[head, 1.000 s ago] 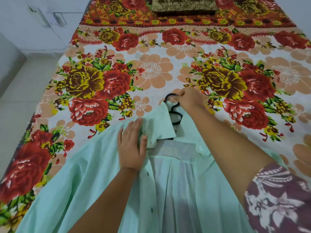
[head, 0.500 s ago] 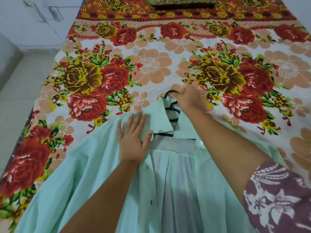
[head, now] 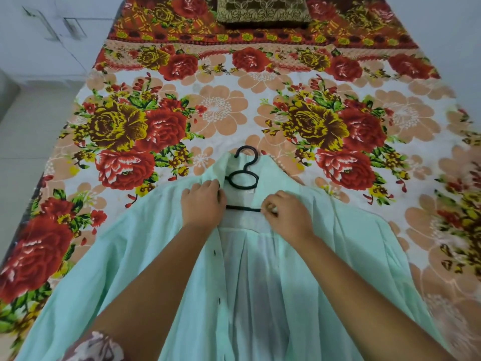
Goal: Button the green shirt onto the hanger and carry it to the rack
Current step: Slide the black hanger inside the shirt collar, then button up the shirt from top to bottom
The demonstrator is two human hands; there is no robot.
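Observation:
A pale green shirt [head: 145, 256] lies spread front-up and unbuttoned on the bed. A black hanger [head: 243, 178] sits inside its collar, with the hook poking out past the neck. My left hand [head: 201, 204] grips the left front edge of the shirt just below the collar. My right hand [head: 286, 212] pinches the right front edge near the collar, fingers closed on the cloth. Both hands are a short gap apart, either side of the hanger's bar. Dark buttons run down the left placket.
The bed carries a floral sheet [head: 221, 110] in red, yellow and peach. A brown patterned pillow [head: 263, 9] lies at the far end. Pale floor [head: 23, 142] and a white wall lie to the left of the bed.
My right hand left the hanger hook and came down to the shirt's right front edge. My left hand shifted up and closed on the left edge by the collar.

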